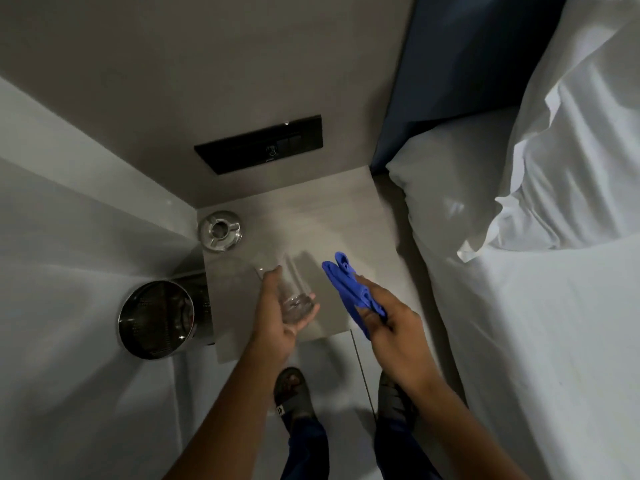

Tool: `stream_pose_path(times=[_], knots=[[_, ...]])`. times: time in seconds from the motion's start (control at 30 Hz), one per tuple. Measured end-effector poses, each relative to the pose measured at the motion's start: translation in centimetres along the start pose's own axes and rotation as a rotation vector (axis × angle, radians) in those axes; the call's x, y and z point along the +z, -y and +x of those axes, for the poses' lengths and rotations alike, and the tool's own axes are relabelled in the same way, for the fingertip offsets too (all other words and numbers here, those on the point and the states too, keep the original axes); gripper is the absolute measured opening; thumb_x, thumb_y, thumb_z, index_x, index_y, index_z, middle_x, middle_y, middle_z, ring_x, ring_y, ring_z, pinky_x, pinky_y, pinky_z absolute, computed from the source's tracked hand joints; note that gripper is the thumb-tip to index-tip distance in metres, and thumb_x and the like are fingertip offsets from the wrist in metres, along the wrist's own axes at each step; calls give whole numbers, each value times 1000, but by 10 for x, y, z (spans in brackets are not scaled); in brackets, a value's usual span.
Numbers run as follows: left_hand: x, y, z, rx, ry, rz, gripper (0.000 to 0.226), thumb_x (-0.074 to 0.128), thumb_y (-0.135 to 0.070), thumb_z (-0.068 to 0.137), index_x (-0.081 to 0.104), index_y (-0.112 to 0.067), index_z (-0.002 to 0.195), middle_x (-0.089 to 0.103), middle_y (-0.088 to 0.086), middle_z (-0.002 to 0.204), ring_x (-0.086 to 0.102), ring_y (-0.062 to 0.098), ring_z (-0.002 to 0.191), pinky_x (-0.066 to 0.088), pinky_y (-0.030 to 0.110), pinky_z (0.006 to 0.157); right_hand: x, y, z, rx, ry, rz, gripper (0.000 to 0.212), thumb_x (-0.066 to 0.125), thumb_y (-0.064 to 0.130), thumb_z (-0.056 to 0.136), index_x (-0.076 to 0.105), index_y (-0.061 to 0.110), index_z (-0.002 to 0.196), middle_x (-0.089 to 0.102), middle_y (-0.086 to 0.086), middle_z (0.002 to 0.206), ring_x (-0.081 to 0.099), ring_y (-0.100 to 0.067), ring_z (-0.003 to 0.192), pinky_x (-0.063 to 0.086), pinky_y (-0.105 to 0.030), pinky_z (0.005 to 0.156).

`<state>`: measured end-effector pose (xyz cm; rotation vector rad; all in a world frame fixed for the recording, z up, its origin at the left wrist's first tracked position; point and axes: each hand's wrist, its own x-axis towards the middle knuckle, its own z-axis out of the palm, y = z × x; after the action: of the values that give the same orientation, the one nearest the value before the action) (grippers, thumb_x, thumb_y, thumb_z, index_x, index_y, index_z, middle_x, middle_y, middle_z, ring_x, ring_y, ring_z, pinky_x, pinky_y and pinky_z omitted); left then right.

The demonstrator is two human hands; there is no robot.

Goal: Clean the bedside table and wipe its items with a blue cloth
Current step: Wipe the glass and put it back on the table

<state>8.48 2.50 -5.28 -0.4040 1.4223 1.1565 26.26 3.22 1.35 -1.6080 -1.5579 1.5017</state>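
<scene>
The bedside table (346, 220) is a pale wood-grain top set in the corner between wall and bed. My left hand (277, 317) holds a clear drinking glass (292, 292) tilted above the table's front half, its base toward my palm. My right hand (391, 323) grips a folded blue cloth (346, 285) just right of the glass, apart from it. A glass ashtray (220, 231) sits at the table's back left corner.
A shiny metal waste bin (156, 320) stands on the floor left of the table. The bed with white sheets and pillows (485, 202) runs along the right. A black switch panel (259, 145) is on the wall behind. My feet in sandals (294, 393) are below.
</scene>
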Motion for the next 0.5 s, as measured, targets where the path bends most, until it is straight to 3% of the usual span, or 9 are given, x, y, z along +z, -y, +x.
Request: stream_pose_path(times=[0.07, 0.17, 0.23, 0.33, 0.43, 0.5], knots=[[20, -10, 19, 50, -12, 225, 37, 71, -32, 73, 54, -15, 101, 57, 9, 82, 63, 23, 67, 58, 34, 60, -12, -3, 13, 49, 8, 14, 46, 53, 2, 93, 58, 29, 130, 66, 8, 118, 58, 14, 91, 39, 2, 78], [55, -23, 47, 307, 4, 626, 65, 75, -28, 65, 36, -23, 117, 62, 11, 95, 62, 17, 59, 54, 28, 56, -30, -11, 23, 87, 21, 2, 35, 52, 13, 96, 61, 34, 123, 69, 17, 96, 61, 7, 83, 45, -11, 76], [81, -33, 70, 549, -26, 951, 63, 78, -29, 60, 42, -24, 112, 67, 11, 105, 64, 20, 69, 49, 26, 60, -42, -18, 23, 122, 31, 13, 26, 53, 18, 97, 63, 35, 114, 68, 13, 83, 60, 2, 74, 45, -17, 70], [126, -47, 97, 778, -96, 1334, 50, 75, -26, 68, 60, -25, 116, 61, 5, 118, 63, 25, 99, 48, 26, 78, -54, -27, 18, 148, 24, 24, 33, 55, 17, 96, 61, 48, 104, 71, 19, 85, 62, 6, 80, 45, -7, 67], [157, -42, 115, 898, -59, 1533, 53, 72, -22, 75, 57, -25, 126, 45, 14, 130, 59, 36, 107, 50, 38, 92, -65, -33, 12, 166, 30, 18, 46, 56, 11, 94, 58, 57, 96, 68, 34, 86, 62, 10, 83, 43, -2, 69], [174, -36, 122, 963, -67, 1629, 55, 70, -22, 80, 50, -20, 131, 44, 15, 132, 59, 38, 107, 48, 41, 89, -75, -41, 10, 180, 38, 12, 45, 55, 12, 95, 61, 56, 95, 71, 21, 86, 64, -1, 80, 47, -10, 69]])
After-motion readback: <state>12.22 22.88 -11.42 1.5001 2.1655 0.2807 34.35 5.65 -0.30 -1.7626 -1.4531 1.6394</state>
